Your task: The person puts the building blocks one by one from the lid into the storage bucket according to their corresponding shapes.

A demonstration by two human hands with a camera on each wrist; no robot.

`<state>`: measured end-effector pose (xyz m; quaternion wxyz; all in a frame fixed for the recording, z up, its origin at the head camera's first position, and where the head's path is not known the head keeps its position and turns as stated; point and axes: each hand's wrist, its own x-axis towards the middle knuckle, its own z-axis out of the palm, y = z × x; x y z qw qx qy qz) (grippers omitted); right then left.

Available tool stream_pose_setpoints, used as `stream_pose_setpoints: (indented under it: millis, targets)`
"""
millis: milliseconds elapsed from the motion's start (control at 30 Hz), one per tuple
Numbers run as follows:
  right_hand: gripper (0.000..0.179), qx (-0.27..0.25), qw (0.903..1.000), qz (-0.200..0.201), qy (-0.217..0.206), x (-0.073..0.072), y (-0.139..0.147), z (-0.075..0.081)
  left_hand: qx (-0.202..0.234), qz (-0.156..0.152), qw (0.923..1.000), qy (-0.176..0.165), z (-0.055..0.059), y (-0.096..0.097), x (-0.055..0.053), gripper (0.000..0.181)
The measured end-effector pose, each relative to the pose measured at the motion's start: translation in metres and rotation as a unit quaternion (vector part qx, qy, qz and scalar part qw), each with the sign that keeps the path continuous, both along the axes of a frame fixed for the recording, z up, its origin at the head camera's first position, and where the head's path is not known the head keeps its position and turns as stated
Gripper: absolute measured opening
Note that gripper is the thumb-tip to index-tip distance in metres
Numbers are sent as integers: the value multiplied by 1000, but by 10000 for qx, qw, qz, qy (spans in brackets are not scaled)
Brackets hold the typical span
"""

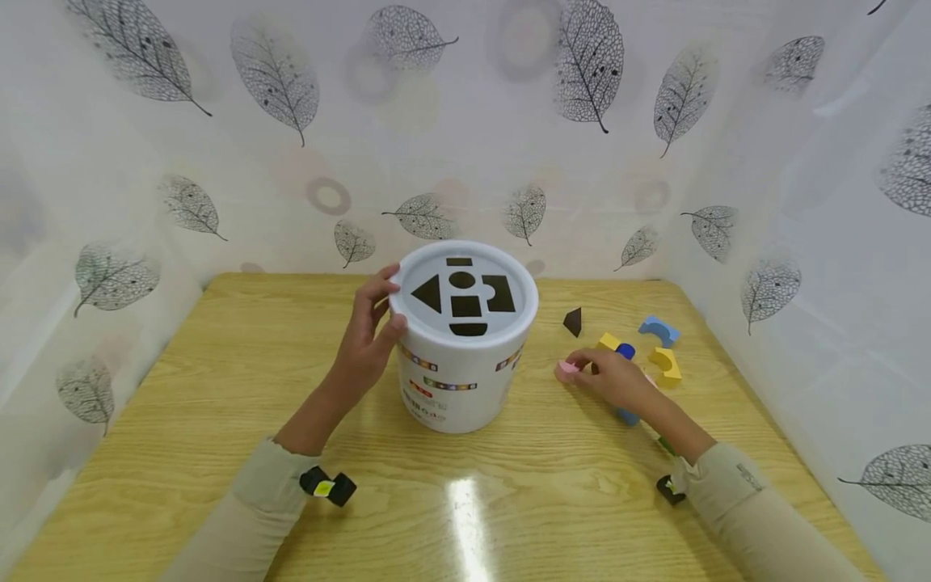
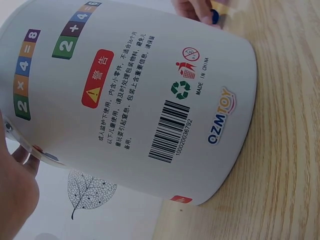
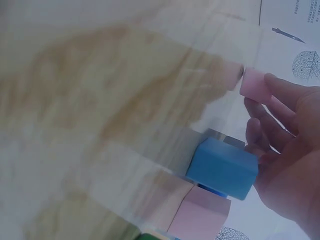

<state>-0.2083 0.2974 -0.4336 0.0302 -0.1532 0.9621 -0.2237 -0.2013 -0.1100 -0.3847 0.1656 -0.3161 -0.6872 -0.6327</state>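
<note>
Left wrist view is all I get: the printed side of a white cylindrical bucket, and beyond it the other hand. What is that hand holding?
Observer: The right hand pinches a small smooth pink block.
Operator: My view cuts off the bucket's top. What's up there?
Observer: The white cylindrical bucket has a pale round lid with six dark cutouts.
Operator: Anything lying farther back, past that hand?
Observer: Yes, the head view shows a dark brown angular block on the yellowish wood-grain table, right of the bucket and not touching it.
</note>
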Motion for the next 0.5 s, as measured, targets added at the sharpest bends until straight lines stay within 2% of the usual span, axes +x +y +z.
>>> stream_pose_setpoints:
  millis: [267, 500]
  targets:
    - [22, -85, 9997, -155, 150, 2, -1, 4, 34, 7, 10000, -35, 0, 0, -1, 49]
    - [24, 30, 9997, -93, 203, 3, 1, 3, 38, 3, 10000, -69, 1, 0, 0, 55]
